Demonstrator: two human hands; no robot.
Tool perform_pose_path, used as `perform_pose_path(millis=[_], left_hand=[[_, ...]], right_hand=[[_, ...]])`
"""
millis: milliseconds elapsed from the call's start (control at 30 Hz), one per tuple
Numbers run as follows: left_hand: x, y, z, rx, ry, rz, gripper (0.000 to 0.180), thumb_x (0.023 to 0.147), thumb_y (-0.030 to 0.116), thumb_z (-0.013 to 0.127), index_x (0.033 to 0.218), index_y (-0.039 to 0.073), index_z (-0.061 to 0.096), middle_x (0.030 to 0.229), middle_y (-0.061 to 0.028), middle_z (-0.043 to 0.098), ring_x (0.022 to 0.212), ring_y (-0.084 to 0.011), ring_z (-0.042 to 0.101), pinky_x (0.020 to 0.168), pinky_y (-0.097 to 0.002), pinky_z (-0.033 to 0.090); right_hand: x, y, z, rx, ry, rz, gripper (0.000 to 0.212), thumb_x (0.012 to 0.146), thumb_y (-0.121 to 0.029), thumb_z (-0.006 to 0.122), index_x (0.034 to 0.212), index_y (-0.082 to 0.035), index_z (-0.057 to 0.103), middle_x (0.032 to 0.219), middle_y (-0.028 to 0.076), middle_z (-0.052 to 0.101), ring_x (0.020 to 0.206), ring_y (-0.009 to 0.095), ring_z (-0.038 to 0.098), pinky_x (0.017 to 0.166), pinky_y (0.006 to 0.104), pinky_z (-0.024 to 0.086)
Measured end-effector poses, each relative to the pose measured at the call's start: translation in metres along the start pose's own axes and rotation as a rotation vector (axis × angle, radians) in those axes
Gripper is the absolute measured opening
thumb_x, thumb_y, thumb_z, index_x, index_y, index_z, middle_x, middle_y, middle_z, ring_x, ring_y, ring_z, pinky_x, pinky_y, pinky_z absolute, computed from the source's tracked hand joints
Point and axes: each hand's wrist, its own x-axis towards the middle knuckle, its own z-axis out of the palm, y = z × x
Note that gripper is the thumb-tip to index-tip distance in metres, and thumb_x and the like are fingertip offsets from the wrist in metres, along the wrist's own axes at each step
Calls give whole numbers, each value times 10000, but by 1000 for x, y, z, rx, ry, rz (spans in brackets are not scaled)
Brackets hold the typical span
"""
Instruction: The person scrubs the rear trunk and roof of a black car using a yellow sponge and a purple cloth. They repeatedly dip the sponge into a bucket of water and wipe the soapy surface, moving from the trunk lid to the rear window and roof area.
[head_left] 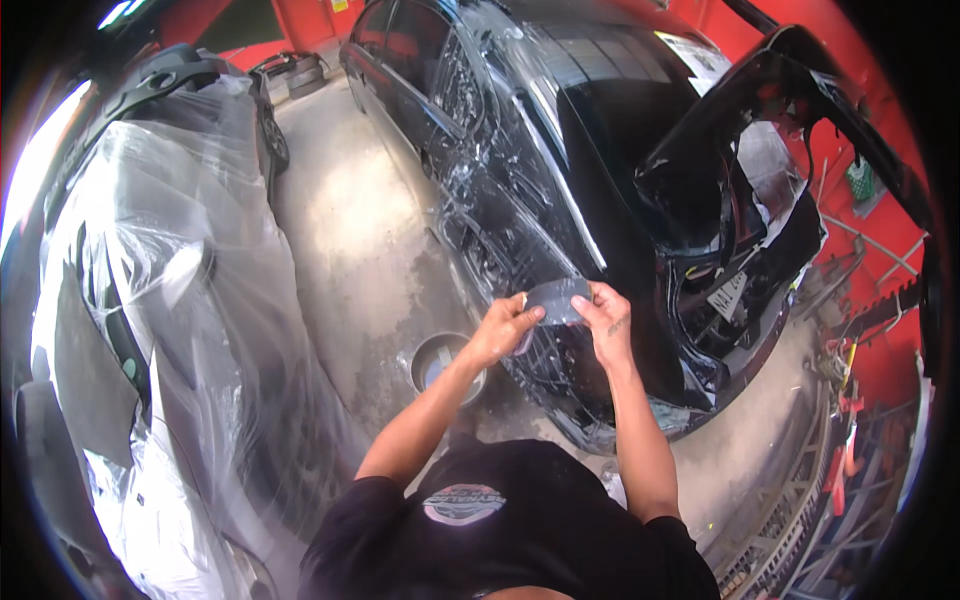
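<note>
Between my two hands, in front of my chest, I hold a small dark grey sheet (557, 300) that looks like sandpaper. My left hand (503, 328) pinches its left end, thumb on top. Something pale purple shows just under those fingers, too small to make out. The right end is gripped by my right hand (606, 318), its thumb also on top. Just beyond and below the sheet is the side of a black car (620, 290), streaked with wet, whitish smears. A round bucket (440, 362) stands on the floor below my left wrist.
Clear plastic sheeting (200, 250) drapes another car at the left. The concrete floor (345, 225) runs between the cars. The black car's rear is partly stripped, with a raised black panel (700, 165). Metal racks (800, 500) and a red wall (890, 330) are at the right.
</note>
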Motion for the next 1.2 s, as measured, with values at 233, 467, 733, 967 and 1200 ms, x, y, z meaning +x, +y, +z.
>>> perform_pose_path(millis=[233, 467, 733, 967, 1200], left_hand=[[-31, -19, 4, -123, 107, -123, 362, 1067, 292, 712, 1212, -40, 733, 941, -24, 741, 720, -87, 624, 624, -271, 485], [-35, -44, -1, -713, 554, -18, 369, 1073, 301, 691, 1269, -12, 680, 1090, -84, 758, 907, -194, 739, 780, -343, 597], [-56, -121, -66, -971, 471, -172, 425, 1101, 355, 635, 1339, 3, 650, 1233, -102, 726, 1101, -230, 709, 988, -415, 578], [-74, -237, -117, -887, 780, -442, 360, 1098, 294, 651, 1255, -28, 684, 1133, -102, 739, 1024, -199, 722, 916, -400, 592], [-112, -475, -209, -117, 993, -522, 339, 1005, 232, 710, 1020, -105, 685, 877, -125, 730, 689, -187, 716, 560, -335, 580]], right_hand=[[-1, 7, 0, -143, -218, -13, 331, 960, 1, 709, 1280, 85, 702, 1123, 92, 772, 958, 116, 711, 846, 272, 575], [-7, 49, 50, -45, -331, 103, 899, 944, -227, 835, 1656, -10, 332, 1493, 189, 561, 1414, 280, 520, 1186, 432, 420], [-30, 121, 117, -308, -526, 271, 685, 904, -273, 816, 1486, -24, 554, 1391, 167, 616, 1332, 284, 583, 1114, 436, 453], [-47, 282, 131, -449, -475, 648, 481, 927, -116, 667, 1396, -17, 629, 1158, 121, 748, 1071, 214, 711, 931, 364, 564], [-51, 515, 142, 6, -228, 1051, 319, 1017, -161, 575, 1290, -35, 679, 933, 16, 704, 770, 112, 660, 567, 274, 493]])
